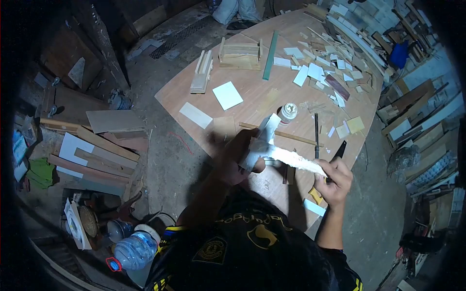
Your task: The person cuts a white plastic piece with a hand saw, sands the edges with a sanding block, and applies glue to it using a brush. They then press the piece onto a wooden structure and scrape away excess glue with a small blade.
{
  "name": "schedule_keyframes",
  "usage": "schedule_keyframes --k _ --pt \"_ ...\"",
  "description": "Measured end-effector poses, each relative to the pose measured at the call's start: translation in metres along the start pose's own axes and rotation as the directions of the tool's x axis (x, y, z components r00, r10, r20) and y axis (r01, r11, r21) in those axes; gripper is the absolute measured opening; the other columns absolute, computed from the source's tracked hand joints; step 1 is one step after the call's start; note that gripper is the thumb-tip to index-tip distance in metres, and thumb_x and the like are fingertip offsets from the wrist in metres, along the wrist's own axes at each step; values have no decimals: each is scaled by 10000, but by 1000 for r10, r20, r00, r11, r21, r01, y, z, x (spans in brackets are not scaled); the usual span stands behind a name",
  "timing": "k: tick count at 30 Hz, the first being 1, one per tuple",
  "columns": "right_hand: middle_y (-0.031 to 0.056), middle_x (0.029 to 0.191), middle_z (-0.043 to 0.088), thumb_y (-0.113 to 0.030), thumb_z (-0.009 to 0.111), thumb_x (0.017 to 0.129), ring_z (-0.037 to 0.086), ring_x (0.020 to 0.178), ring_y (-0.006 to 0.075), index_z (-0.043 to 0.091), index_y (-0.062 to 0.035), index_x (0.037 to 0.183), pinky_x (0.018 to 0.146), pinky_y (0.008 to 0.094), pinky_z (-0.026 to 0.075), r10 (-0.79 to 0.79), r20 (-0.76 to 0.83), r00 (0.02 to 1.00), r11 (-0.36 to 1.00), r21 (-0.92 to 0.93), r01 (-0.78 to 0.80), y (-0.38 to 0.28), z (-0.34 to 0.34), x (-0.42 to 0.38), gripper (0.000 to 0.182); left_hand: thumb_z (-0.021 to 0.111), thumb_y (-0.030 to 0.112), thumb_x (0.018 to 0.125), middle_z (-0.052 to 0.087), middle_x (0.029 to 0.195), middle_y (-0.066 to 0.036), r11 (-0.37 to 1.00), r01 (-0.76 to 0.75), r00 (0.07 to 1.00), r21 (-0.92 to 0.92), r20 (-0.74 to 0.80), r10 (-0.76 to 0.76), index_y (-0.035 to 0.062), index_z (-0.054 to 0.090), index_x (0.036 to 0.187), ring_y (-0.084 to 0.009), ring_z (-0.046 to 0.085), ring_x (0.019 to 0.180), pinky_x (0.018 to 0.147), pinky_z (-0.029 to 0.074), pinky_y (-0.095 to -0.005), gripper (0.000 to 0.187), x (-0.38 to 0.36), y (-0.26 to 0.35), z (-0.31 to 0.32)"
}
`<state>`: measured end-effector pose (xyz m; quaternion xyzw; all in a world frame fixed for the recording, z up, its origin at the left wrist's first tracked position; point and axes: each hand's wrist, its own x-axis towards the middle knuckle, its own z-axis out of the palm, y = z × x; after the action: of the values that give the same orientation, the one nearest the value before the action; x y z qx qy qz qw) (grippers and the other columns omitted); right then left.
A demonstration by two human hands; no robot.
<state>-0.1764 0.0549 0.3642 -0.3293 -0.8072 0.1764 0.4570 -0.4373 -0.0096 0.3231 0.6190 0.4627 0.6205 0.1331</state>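
Note:
My left hand (238,157) is wrapped round a white piece (268,130) at the middle of the view, held above the table. From it a long white strip with a rough, ragged surface (298,161) stretches to the right. Its far end is pinched in the fingers of my right hand (335,180). What the strip is made of I cannot tell. Just beyond the white piece stands a round container with a whitish top (289,111). A thin wooden stick (296,137) lies behind the strip.
The wooden table (170,92) bears a white square (227,95), wooden assemblies (240,54), a green strip (270,56) and several scraps (315,72). A black-handled tool (341,149) lies beyond my right hand. Boards (97,162) and a water bottle (136,250) are on the left.

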Motion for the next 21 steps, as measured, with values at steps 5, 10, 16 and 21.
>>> schedule_keyframes --k 5,10,16,21 --pt "60 640 486 -58 711 641 468 567 153 713 14 982 512 276 359 139 -53 989 985 -100 -144 0 1 4 349 540 -4 890 519 797 -15 -297 475 775 -829 554 -306 25 458 1228 -91 503 651 551 427 -284 350 -15 -26 6" --pt "44 623 454 -45 708 632 449 565 136 714 14 985 490 267 335 -66 119 991 997 -29 70 -10 -5 2 357 463 130 967 460 775 8 578 504 863 -642 348 -366 38 469 1199 -70 431 612 531 371 -258 250 -11 -11 1" --pt "48 641 477 -35 707 621 446 552 132 719 3 984 491 267 340 109 -106 988 987 -104 -120 4 -2 5 365 431 228 988 426 751 13 -72 522 797 -850 517 -312 54 491 1150 -67 397 576 515 306 -232 245 -6 -12 2" --pt "53 632 480 -17 695 633 457 557 131 714 14 985 498 258 349 28 -25 999 995 -97 -31 7 0 1 354 432 320 987 421 704 27 -348 563 742 -749 644 -187 82 522 1102 -69 383 545 503 296 -240 279 5 -12 2"
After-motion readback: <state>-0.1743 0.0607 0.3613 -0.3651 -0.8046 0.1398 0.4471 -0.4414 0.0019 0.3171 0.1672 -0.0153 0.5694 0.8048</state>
